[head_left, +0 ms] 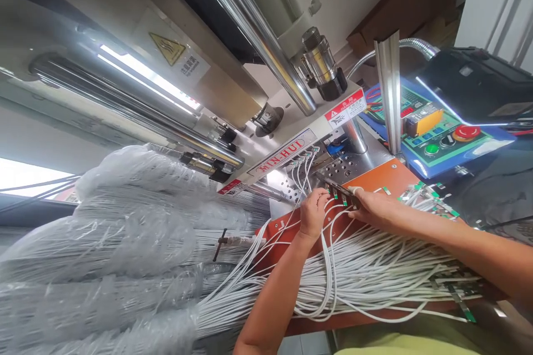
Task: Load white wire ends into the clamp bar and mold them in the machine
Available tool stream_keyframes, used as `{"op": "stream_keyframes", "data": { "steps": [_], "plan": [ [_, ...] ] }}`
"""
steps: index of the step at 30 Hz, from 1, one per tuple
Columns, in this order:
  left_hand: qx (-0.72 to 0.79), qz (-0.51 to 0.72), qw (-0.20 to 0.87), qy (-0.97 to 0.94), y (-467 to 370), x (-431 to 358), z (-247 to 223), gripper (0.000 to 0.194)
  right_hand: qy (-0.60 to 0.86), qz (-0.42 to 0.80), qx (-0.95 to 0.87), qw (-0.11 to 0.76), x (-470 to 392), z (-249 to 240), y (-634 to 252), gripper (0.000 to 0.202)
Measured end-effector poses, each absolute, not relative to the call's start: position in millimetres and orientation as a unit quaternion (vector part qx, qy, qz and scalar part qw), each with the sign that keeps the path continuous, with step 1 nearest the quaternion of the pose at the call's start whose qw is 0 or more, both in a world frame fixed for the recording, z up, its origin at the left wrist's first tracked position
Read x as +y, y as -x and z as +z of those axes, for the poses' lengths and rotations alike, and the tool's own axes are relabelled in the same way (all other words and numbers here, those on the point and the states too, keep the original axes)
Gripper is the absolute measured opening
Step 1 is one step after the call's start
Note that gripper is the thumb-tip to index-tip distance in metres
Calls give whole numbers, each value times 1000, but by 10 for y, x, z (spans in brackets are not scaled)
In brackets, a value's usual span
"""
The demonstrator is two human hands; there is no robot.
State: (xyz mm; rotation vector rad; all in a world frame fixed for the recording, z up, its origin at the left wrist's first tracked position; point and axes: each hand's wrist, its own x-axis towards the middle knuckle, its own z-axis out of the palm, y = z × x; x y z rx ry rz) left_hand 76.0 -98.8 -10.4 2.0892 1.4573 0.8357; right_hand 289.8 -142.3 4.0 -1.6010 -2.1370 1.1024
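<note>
Both my hands are over the orange work board (375,175) in front of the press. My left hand (313,212) is closed, its fingertips pinched at the near edge of a dark flat metal plate (333,182), beside the ends of white cables (331,236). What it pinches is too small to make out. My right hand (370,208) grips the right end of that plate between thumb and fingers. Small green circuit boards (344,199) on cable ends lie between the hands. More cables with green ends (306,158) sit under the press head.
The press crossbar (287,147) hangs just beyond my hands. At right stands a blue control panel (445,138) with a red stop button (466,132). Plastic-wrapped cable bundles (125,233) fill the left. A T-handled clamp (222,241) stands at the board's left edge.
</note>
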Motion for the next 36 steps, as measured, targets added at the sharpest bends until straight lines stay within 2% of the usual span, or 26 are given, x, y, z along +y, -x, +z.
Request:
{"op": "stream_keyframes", "data": {
  "steps": [8,23,36],
  "plan": [
    [527,303,272,-746,-764,-978,-84,13,546,403,-720,141,-1400,13,-2936,30],
    [543,346,318,-697,-804,-980,-104,13,554,396,-720,132,-1406,44,-2927,32],
    [553,351,302,-693,-793,-1027,-191,13,539,417,-716,150,-1398,0,-2945,30]
  ]
}}
